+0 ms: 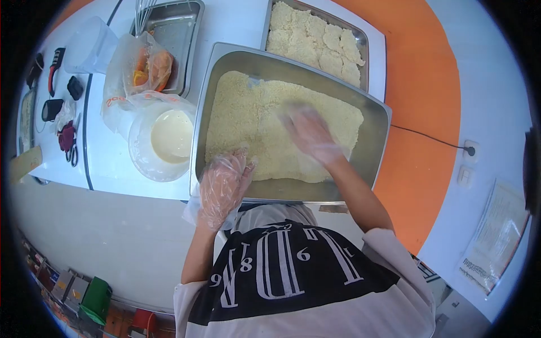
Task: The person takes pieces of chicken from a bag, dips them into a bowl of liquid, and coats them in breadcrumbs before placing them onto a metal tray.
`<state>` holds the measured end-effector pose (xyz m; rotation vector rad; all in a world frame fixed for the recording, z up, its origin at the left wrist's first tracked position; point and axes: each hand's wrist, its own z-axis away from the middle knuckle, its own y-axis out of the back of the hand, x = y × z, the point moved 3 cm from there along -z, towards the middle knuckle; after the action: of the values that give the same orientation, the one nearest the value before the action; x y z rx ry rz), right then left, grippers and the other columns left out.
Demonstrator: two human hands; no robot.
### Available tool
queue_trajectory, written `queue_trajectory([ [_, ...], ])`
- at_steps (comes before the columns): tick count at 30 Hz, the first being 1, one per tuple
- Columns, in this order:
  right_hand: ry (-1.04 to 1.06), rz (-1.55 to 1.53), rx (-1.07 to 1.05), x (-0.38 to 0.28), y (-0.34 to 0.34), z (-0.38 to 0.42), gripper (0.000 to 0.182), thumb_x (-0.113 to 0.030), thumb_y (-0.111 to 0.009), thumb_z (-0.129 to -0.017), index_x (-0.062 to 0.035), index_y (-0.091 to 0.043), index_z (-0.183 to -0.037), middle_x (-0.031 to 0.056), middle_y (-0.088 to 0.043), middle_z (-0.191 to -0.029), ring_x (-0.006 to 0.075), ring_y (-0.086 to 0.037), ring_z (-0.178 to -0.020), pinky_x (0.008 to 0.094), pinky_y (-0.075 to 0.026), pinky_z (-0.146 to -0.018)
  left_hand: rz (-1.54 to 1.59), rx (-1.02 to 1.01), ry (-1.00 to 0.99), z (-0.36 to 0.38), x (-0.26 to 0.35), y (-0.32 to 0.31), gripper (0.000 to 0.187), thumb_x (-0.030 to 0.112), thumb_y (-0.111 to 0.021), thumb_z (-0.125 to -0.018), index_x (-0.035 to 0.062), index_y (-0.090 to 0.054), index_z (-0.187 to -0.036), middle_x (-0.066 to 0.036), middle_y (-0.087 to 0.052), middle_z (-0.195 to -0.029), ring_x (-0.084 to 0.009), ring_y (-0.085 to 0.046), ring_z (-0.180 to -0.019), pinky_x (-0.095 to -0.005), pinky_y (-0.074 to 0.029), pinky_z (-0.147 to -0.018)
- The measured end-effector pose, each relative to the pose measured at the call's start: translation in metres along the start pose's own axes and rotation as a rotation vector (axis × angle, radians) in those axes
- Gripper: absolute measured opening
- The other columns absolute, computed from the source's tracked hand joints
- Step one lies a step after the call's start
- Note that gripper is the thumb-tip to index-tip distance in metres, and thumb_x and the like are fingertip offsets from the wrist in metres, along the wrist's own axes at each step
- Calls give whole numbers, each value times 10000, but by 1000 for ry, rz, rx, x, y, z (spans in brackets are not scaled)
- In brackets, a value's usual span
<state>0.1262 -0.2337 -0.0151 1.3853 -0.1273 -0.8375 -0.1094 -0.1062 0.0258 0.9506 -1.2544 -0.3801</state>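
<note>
Both my hands wear clear plastic gloves. My right hand (310, 134) lies flat, fingers spread, on the layer of pale breadcrumbs (248, 121) in a large steel tray (375, 146). The hand looks blurred. My left hand (224, 186) hovers at the tray's near left corner, fingers loosely bent over the rim and the edge of the crumbs. It holds nothing that I can see. Whether a piece lies under my right palm is hidden by the crumbs.
Behind the big tray, a second steel tray (364, 42) holds several breaded pieces (313, 36). To the left are a clear bowl of pale batter (169, 136), a plastic bag with orange items (143, 67), a steel tray with a whisk (177, 28), a clear container (90, 45) and scissors (70, 147).
</note>
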Motion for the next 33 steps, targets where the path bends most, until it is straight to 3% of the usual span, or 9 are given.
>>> queue_trajectory([
  [2,208,84,253,-1,-28,-53,510,-443,-593,-1065,-90,-657,-1427,237,-660,-1324,400,-578,-1315,583,-391,-1154,15,-34,8,-1,0,0,409,278,-712,-1019,24,-706,-1339,-215,-732,-1011,-384,-712,-911,-495,-584,-790],
  [5,59,74,301,-2,-64,-63,507,-422,-611,-1047,-111,-645,-1446,200,-570,-1433,410,-471,-1395,592,-304,-1196,11,-159,58,-3,-7,1,409,298,-707,-1024,23,-708,-1327,-217,-738,-1047,-390,-712,-923,-501,-586,-804],
  [9,2,57,255,4,-73,-54,507,-407,-629,-1031,-131,-641,-1457,168,-540,-1449,414,-464,-1366,576,-316,-1179,87,-93,41,6,-4,-1,402,313,-704,-1024,27,-709,-1306,-216,-739,-1078,-391,-710,-938,-506,-590,-812],
  [15,185,51,355,5,-60,-70,390,-315,-604,-1059,-102,-661,-1381,202,-576,-1371,393,-516,-1293,568,-339,-1159,67,-68,-11,3,-8,2,385,308,-713,-1017,46,-711,-1299,-193,-751,-1102,-374,-723,-945,-488,-604,-808],
  [18,-146,-369,87,26,-72,-69,296,-249,-580,-1076,-43,-666,-1270,234,-630,-1244,407,-573,-1202,553,-398,-1104,57,-62,-28,6,-9,-2,370,300,-720,-1012,48,-714,-1282,-186,-753,-1100,-365,-728,-928,-479,-609,-794],
  [20,160,2,349,18,-76,-81,254,-224,-573,-1082,-7,-652,-1188,244,-659,-1144,436,-601,-1129,558,-444,-1026,20,10,-40,-4,-10,-4,361,296,-723,-1008,48,-715,-1271,-185,-752,-1089,-361,-729,-916,-476,-611,-786],
  [24,215,-31,409,19,-72,-80,259,-221,-566,-1085,8,-648,-1176,251,-658,-1184,462,-586,-1148,578,-447,-1009,28,-100,26,5,-8,-4,326,287,-725,-999,47,-725,-1219,-181,-743,-1054,-358,-732,-912,-465,-612,-806],
  [30,-14,-217,208,-19,-66,-70,493,-422,-657,-1029,-27,-657,-1324,265,-623,-1335,443,-554,-1291,565,-395,-1137,29,-94,17,-2,-6,2,309,275,-731,-991,48,-729,-1201,-185,-729,-1028,-367,-722,-887,-477,-603,-783],
  [33,90,152,186,-47,-74,-51,703,-579,-679,-976,-71,-623,-1459,255,-547,-1505,429,-461,-1446,587,-312,-1220,93,-47,-3,2,-8,-1,333,279,-738,-991,52,-720,-1235,-190,-714,-1000,-373,-710,-869,-489,-590,-757],
])
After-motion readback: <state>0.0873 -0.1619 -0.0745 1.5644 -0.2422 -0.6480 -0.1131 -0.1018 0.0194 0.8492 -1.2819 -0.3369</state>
